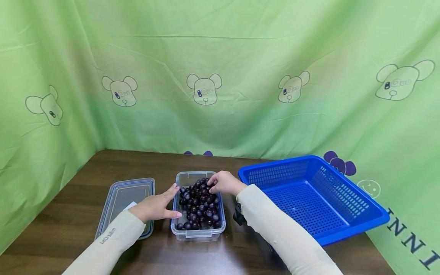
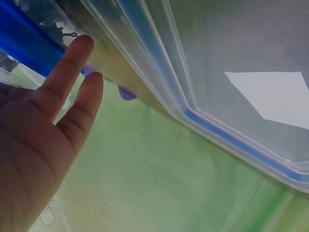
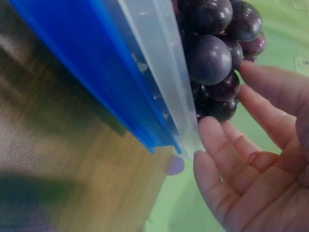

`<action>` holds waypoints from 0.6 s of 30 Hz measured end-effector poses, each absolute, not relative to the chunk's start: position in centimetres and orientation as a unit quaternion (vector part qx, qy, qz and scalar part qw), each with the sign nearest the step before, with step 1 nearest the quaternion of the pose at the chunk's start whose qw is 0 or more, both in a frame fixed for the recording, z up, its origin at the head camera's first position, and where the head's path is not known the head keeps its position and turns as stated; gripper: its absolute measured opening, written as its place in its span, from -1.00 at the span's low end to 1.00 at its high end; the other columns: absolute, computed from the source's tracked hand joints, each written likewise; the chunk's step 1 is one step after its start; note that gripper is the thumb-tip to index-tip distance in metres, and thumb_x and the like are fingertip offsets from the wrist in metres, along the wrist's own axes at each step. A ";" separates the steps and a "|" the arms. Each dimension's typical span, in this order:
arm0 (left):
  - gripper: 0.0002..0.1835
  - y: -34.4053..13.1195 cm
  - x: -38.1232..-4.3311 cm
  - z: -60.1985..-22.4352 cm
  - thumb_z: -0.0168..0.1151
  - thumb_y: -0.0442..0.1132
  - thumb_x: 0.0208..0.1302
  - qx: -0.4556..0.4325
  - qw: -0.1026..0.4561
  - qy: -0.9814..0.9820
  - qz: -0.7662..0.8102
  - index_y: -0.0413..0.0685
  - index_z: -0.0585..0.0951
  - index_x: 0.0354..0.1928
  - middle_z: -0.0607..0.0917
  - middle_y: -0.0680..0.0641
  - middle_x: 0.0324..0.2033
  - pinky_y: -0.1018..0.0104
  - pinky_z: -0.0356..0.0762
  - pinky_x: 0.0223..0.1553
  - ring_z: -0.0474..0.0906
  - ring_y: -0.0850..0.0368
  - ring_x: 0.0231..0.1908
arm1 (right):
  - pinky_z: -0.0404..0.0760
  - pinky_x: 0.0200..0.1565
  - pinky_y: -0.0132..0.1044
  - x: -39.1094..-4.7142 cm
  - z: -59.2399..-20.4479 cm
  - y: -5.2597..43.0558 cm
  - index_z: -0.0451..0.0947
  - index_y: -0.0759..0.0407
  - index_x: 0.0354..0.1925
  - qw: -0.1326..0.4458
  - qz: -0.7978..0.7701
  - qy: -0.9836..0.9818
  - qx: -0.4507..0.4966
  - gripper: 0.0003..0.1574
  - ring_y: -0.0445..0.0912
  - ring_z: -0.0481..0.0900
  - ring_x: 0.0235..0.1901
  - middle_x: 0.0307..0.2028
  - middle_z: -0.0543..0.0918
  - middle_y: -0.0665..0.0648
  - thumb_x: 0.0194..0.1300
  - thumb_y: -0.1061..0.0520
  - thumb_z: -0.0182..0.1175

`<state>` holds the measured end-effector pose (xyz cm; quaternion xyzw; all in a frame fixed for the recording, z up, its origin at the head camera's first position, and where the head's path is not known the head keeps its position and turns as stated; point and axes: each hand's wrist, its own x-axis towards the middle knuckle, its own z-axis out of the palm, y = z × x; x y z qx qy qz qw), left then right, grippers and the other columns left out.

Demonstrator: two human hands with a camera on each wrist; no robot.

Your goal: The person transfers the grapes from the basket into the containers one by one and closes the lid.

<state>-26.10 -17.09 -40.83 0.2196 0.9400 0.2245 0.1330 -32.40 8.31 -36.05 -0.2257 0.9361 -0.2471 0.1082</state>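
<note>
Dark purple grapes (image 1: 201, 204) lie heaped in a clear plastic container (image 1: 197, 233) with blue edging. At its left side is my left hand (image 1: 156, 206), thumb and fingers spread and straight, with the fingertips right at the rim. My right hand (image 1: 225, 182) reaches over the far right corner. In the right wrist view, its loosely bent fingertips (image 3: 210, 128) meet the outer grapes (image 3: 210, 60) beside the container wall (image 3: 159, 58). Part of the left hand lies outside the left wrist view.
A clear lid (image 1: 128, 194) with a blue seal and a white paper piece lies left of the container, partly under my left forearm. A big blue basket (image 1: 292, 210) stands on the right, partly behind my right sleeve. Green cloth (image 1: 206, 126) hangs behind the wooden table (image 1: 165, 256).
</note>
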 end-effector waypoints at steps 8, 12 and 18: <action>-0.14 -17.0 -26.5 -40.2 0.20 0.21 0.23 0.262 0.056 0.951 0.153 -0.29 0.30 0.36 0.28 -0.25 0.36 -0.09 0.46 0.07 0.51 -0.22 0.09 | 0.59 -0.08 -0.18 -32.1 -34.5 7.3 0.65 0.27 -0.07 0.079 -0.301 0.928 -0.205 -0.68 0.03 0.63 -0.11 -0.17 0.70 0.18 0.16 0.25 0.31; -0.42 -18.1 -26.4 -39.7 0.22 0.15 0.23 0.253 -0.038 0.962 0.095 -0.24 0.65 0.02 0.70 -0.16 -0.06 0.05 0.59 -0.14 0.66 -0.07 -0.14 | 0.59 -0.11 -0.20 -31.4 -34.5 5.9 0.65 0.25 -0.08 0.061 -0.331 0.916 -0.217 -0.69 -0.01 0.65 -0.16 -0.18 0.71 0.17 0.18 0.17 0.31; -0.65 -20.2 -26.0 -39.6 0.28 0.03 0.21 0.189 -0.089 0.975 0.074 -0.12 0.73 -0.21 0.75 -0.05 -0.34 0.17 0.58 -0.46 0.65 0.08 -0.42 | 0.55 -0.36 -0.36 -30.4 -34.9 4.0 0.65 0.28 -0.09 0.072 -0.353 0.902 -0.239 -0.67 -0.15 0.59 -0.50 -0.42 0.69 0.11 0.16 0.18 0.31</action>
